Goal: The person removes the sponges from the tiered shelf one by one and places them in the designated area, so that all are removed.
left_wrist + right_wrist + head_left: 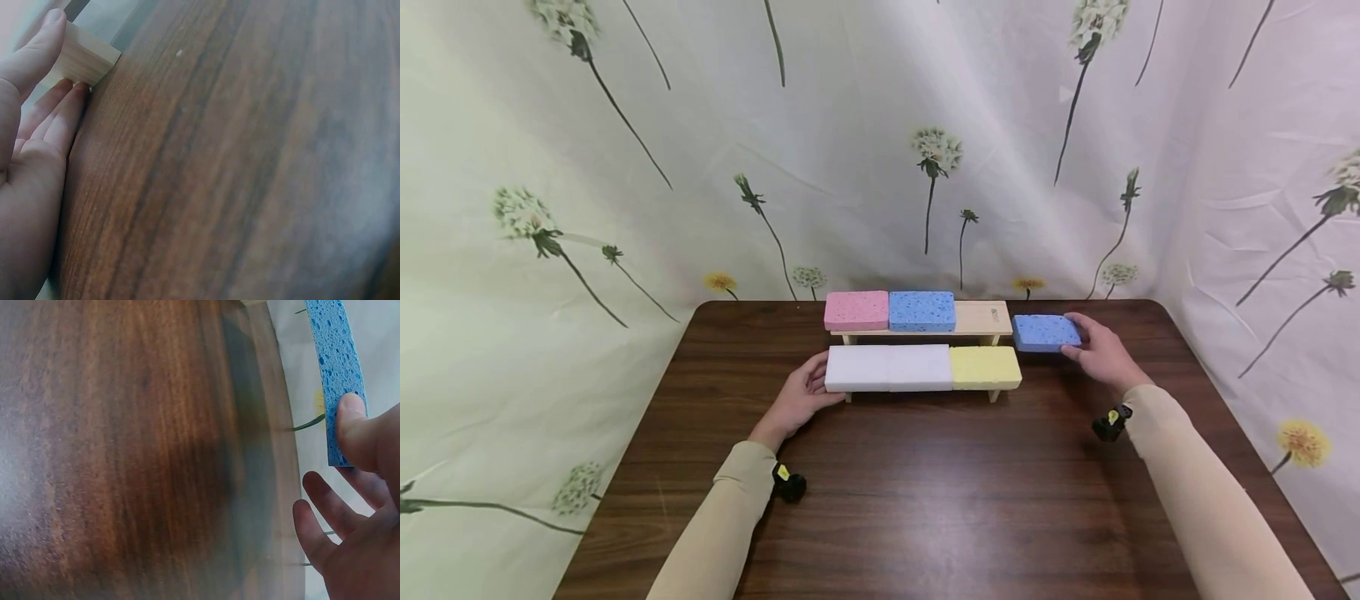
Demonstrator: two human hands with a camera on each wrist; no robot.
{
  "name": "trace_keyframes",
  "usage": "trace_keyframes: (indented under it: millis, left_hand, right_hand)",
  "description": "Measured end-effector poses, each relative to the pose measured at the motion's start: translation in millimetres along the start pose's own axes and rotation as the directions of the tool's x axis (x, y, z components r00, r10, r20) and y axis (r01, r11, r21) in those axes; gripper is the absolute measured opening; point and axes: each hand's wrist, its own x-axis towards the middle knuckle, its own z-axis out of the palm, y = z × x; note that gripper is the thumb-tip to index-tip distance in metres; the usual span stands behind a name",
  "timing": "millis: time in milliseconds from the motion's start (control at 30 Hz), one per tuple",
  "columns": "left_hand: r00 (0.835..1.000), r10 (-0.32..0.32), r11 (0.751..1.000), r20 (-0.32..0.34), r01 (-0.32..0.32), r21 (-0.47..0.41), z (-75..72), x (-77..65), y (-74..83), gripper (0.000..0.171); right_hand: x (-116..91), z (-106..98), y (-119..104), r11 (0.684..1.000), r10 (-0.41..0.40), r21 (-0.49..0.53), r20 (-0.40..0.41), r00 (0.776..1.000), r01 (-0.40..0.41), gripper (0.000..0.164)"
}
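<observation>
in the head view, the left hand is resting, loosely spread, against the left end of the front stand, while the right hand is pinching a blue sponge just right of the rear stand, which is bearing a dark mark too small to read. the left wrist view is showing fairly straight fingers touching a wooden leg. in the right wrist view, the thumb is pressing the sponge's edge.

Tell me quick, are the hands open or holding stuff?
Left hand: at the front wooden stand; can't tell whether it's gripping.
Right hand: holding a blue sponge.
</observation>
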Motion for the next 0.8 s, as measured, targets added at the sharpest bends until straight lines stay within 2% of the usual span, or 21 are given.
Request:
trace_keyframes:
  millis: [167, 433, 800]
  left_hand:
    - [1.0, 0.008, 1.0, 0.0, -0.008, -0.004, -0.5, 0.3, -0.6, 0.087]
    - [1.0, 0.014, 1.0, -0.004, -0.014, 0.011, 0.4, 0.1, -0.9, 0.086]
    - [1.0, 0.029, 1.0, 0.001, -0.029, -0.008, 0.0, -0.5, -2.7, 0.086]
  right_hand:
    - [0.7, 4.8, 1.6, 1.0, -0.002, -0.026, -0.002, 1.0, 0.002, 0.064]
    - [2.1, 14.1, 5.1, 0.994, -0.048, -0.1, -0.003, 0.999, 0.048, 0.063]
    - [4.7, 26.4, 7.1, 0.989, -0.009, -0.15, 0.02, 1.0, 0.012, 0.063]
